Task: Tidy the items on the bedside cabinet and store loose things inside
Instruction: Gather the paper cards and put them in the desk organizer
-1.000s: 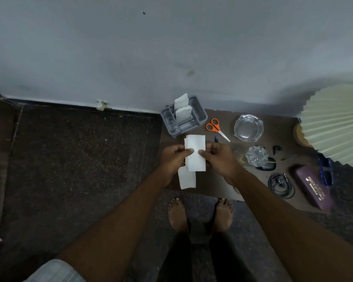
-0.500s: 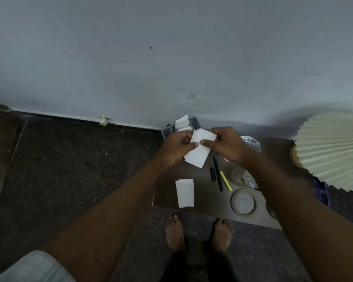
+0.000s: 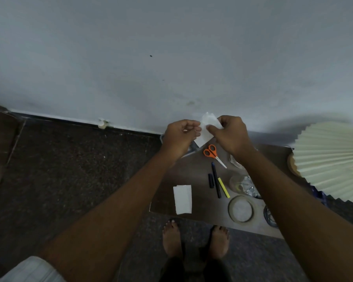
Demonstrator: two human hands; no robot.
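The white folded paper napkin (image 3: 207, 128) sits between your fingertips (image 3: 197, 129). Your left hand (image 3: 179, 137) pinches its left edge, and your right hand (image 3: 231, 133) grips its right side with thumb and forefinger. Both hands are grasping it, in the air above the back left corner of the dark brown bedside cabinet top (image 3: 198, 171).

You seem to be squaring the napkin up before putting it away. It probably goes in the grey plastic organiser tray (image 3: 192, 149), of which only a sliver shows beneath your left wrist.

The next move calls for lowering the napkin edge-first into a compartment without letting the fold spring open. After that, a second white folded napkin (image 3: 182, 199) lies flat near the front edge. The orange-handled scissors (image 3: 212, 152), black pen (image 3: 216, 180) and yellow marker (image 3: 223, 188) lie loose beside it.
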